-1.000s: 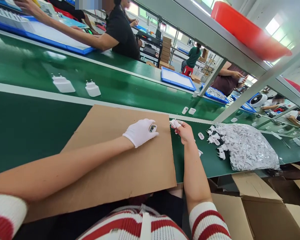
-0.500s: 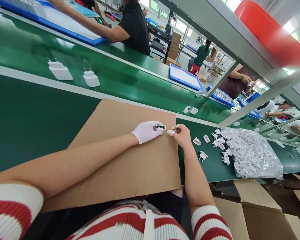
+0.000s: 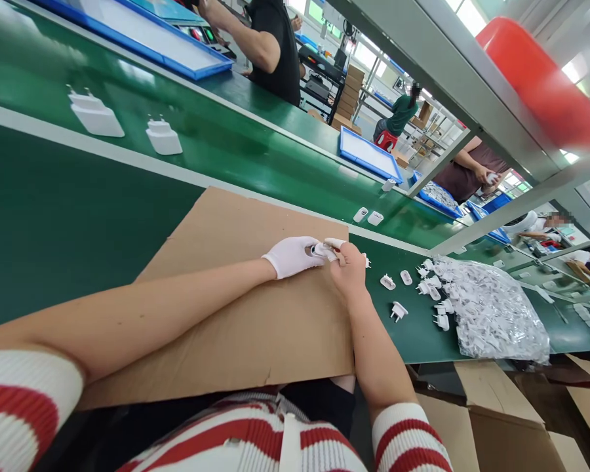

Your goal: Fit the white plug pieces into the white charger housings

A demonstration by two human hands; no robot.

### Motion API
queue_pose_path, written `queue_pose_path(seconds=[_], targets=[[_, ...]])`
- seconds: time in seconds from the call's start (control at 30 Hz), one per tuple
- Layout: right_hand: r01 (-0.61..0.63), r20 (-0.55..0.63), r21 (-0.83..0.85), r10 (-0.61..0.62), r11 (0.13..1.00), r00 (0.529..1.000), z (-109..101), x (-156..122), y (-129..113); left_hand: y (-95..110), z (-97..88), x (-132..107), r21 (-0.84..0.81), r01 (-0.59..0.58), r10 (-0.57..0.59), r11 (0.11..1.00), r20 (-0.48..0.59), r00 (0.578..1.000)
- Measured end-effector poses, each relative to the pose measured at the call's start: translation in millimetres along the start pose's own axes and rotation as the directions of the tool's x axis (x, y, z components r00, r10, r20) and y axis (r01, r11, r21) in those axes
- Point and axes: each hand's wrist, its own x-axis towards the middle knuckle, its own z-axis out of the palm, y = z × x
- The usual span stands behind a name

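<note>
My left hand (image 3: 294,257), in a white glove, is closed around a small white charger housing (image 3: 316,250) above the cardboard sheet (image 3: 255,328). My right hand (image 3: 349,270), with white covers on some fingertips, pinches a small white plug cover (image 3: 329,252) against the housing's open end. The fingers hide most of both parts, so I cannot tell how far they fit together. To the right of my hand, plug covers with pins (image 3: 398,311) and a flat oval piece (image 3: 406,277) lie on the green bench.
A clear plastic bag full of white plug parts (image 3: 496,308) lies at the right, loose ones beside it. Beyond the bench, a green conveyor belt carries finished-looking white chargers (image 3: 164,137). A metal shelf frame (image 3: 452,157) crosses the upper right. Co-workers sit across the line.
My right hand has moved left and brought the plug cover up to the housing in my left hand. Chargers on the belt have shifted left in view.
</note>
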Motion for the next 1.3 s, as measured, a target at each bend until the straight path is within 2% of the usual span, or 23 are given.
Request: queue_pose_path(seconds=[0.1,0.27,0.37,0.43,0.5,0.57,0.63,0.73,0.8,0.87,0.9,0.97,1.03,1.07,1.1,1.17,1.23,1.3], targets=[[0.027,0.044,-0.015,-0.026,1.000,0.999,3.6,1.3,2.1,1.7,-0.4,0.4,-0.008,-0.009,0.009,1.000,0.006,1.000],[0.044,0.041,-0.034,-0.043,0.998,0.998,5.9,3.6,7.5,3.2,-1.6,-0.6,-0.014,0.000,0.000,1.000,0.020,1.000],[0.035,0.085,-0.090,-0.027,0.995,0.996,3.9,4.9,6.2,3.1,0.0,-3.4,-0.046,-0.046,0.047,0.998,0.008,0.999],[0.018,0.101,-0.142,-0.004,0.990,0.995,2.8,5.0,3.6,3.9,1.4,-6.2,0.007,-0.044,0.044,0.999,0.000,0.999],[-0.007,0.100,-0.157,0.023,0.988,0.995,3.4,4.4,0.7,5.9,2.0,-9.3,0.127,-0.001,0.002,0.992,-0.010,1.000],[-0.038,0.085,-0.098,0.046,0.994,0.995,6.3,3.7,-1.3,8.8,0.9,-12.0,0.236,0.040,-0.037,0.971,-0.018,0.999],[-0.094,0.069,0.035,0.091,0.995,0.993,9.8,3.7,-1.5,12.0,-2.4,-12.9,0.280,0.036,-0.036,0.959,-0.004,0.999],[-0.257,0.081,0.268,0.244,0.928,0.966,7.3,5.2,2.2,14.4,-12.7,-4.6,0.243,-0.064,0.036,0.968,0.115,0.993],[-0.327,0.048,0.262,0.326,0.908,0.944,-4.3,6.0,7.2,11.8,-24.3,11.7,0.220,-0.095,0.063,0.971,0.149,0.987],[-0.369,-0.054,0.012,0.369,0.929,0.928,-22.4,5.3,13.2,4.6,-40.8,36.1,0.244,-0.025,0.015,0.969,0.043,0.999],[-0.411,-0.095,-0.170,0.400,0.896,0.912,-32.1,4.4,16.0,-0.7,-50.6,50.1,0.259,0.040,-0.027,0.965,-0.056,0.998],[-0.507,-0.109,-0.475,0.523,0.720,0.845,-48.1,2.1,20.4,-13.8,-71.9,77.9,0.250,0.176,-0.114,0.952,-0.243,0.963],[-0.545,-0.066,-0.618,0.653,0.567,0.755,-56.4,0.2,23.1,-27.8,-92.3,100.7,0.208,0.275,-0.194,0.939,-0.341,0.920],[-0.537,-0.039,-0.646,0.680,0.542,0.733,-57.5,-0.2,24.2,-33.8,-101.2,109.0,0.191,0.306,-0.224,0.933,-0.356,0.907],[-0.518,-0.014,-0.658,0.678,0.547,0.735,-57.0,-0.2,25.3,-38.6,-108.9,115.1,0.181,0.326,-0.248,0.928,-0.353,0.902],[-0.468,0.011,-0.659,0.629,0.589,0.777,-53.6,0.7,28.7,-42.8,-119.7,120.4,0.178,0.365,-0.286,0.914,-0.356,0.890],[-0.449,0.007,-0.616,0.575,0.647,0.818,-49.7,1.8,33.6,-38.4,-123.0,119.2,0.189,0.399,-0.278,0.897,-0.461,0.843],[-0.473,-0.023,-0.496,0.534,0.728,0.845,-46.4,2.2,39.2,-26.2,-117.9,116.6,0.229,0.399,-0.190,0.888,-0.608,0.771]])
